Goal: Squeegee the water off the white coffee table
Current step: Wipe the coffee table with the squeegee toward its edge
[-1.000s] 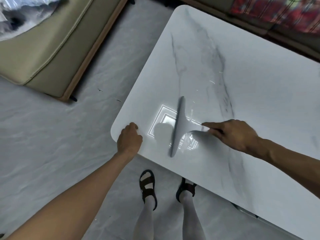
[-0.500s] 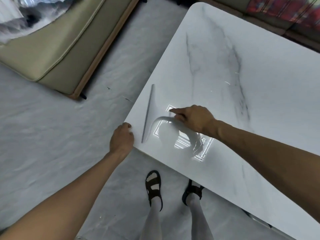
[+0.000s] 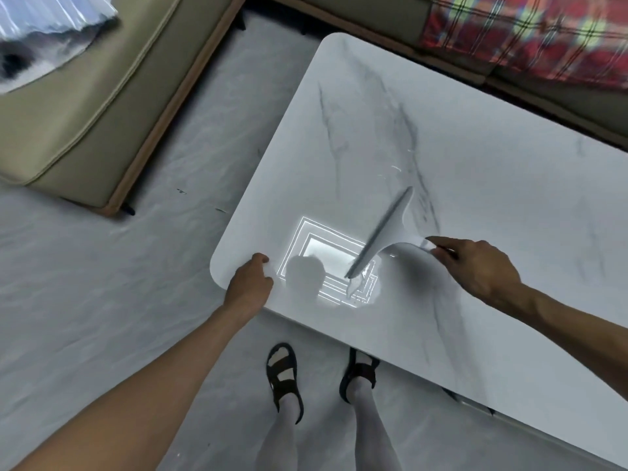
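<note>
Half a second back the squeegee (image 3: 384, 232) stood right at the table's left edge, next to the left hand; now it has swung away to the right, out over the middle of the near end, and the right hand (image 3: 475, 266) has gone with it. Its blade runs slantwise, the far tip pointing up toward the grey veining, the near tip over the bright reflection (image 3: 326, 263) of a ceiling light on the glossy top. The blade looks smeared with motion, and I cannot tell whether its edge touches the surface just now.

That right hand is closed on the curved handle, fingers pinched round its end, forearm reaching in from the right above the table (image 3: 475, 147). The left hand (image 3: 249, 283) has not shifted: it sits on the rounded near-left corner, fingers curled down over the top, thumb side toward the rim, gripping nothing but the table itself.

A few thin bright streaks of water glint near the squeegee's far tip. Below the table edge the person's feet show in dark sandals (image 3: 285, 379) on a pale grey floor. A tan cushioned seat (image 3: 85, 107) stands off to the upper left, well apart from the table, and a red plaid cloth (image 3: 526, 39) lies along a sofa beyond the far edge.
</note>
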A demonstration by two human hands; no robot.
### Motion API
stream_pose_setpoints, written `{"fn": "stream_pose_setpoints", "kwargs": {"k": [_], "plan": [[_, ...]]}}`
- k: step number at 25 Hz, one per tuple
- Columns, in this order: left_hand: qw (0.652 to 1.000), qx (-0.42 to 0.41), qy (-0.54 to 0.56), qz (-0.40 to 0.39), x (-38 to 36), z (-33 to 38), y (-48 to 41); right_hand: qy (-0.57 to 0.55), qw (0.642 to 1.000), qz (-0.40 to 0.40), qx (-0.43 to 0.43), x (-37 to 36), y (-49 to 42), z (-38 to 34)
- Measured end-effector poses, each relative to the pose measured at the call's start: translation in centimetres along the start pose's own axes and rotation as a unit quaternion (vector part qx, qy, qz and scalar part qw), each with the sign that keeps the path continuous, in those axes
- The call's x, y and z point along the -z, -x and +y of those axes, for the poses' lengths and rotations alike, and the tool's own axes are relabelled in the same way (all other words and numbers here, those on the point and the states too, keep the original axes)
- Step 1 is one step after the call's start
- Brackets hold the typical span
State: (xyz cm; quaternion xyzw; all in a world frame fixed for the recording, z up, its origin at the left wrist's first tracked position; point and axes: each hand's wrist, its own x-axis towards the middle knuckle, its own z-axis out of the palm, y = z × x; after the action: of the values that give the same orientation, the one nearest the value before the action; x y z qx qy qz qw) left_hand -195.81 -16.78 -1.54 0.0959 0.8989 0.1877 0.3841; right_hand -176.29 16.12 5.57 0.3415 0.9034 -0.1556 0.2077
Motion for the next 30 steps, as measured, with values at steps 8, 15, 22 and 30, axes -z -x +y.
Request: {"fn": "stream_pose_setpoints", "kwargs": {"k": [8, 15, 22, 30], "plan": [[0.994, 0.055, 0.011, 0.094, 1.7, -6.1, 0.7, 0.021, 0.952, -0.110, 0.285, -9.9, 2.6, -18.5], [0.998, -0.023, -0.022, 0.059, -2.4, -4.9, 2.5, 0.018, 0.959, -0.109, 0.260, -10.5, 3.6, -10.6], [0.999, -0.011, -0.048, 0.012, -5.2, -1.4, 3.6, 0.082, 0.978, -0.059, 0.182, -4.9, 5.7, 2.0], [0.962, 0.105, 0.068, 0.243, 1.0, -5.2, 2.5, 0.016, 0.929, -0.139, 0.344, -10.2, -0.2, -20.0]]}}
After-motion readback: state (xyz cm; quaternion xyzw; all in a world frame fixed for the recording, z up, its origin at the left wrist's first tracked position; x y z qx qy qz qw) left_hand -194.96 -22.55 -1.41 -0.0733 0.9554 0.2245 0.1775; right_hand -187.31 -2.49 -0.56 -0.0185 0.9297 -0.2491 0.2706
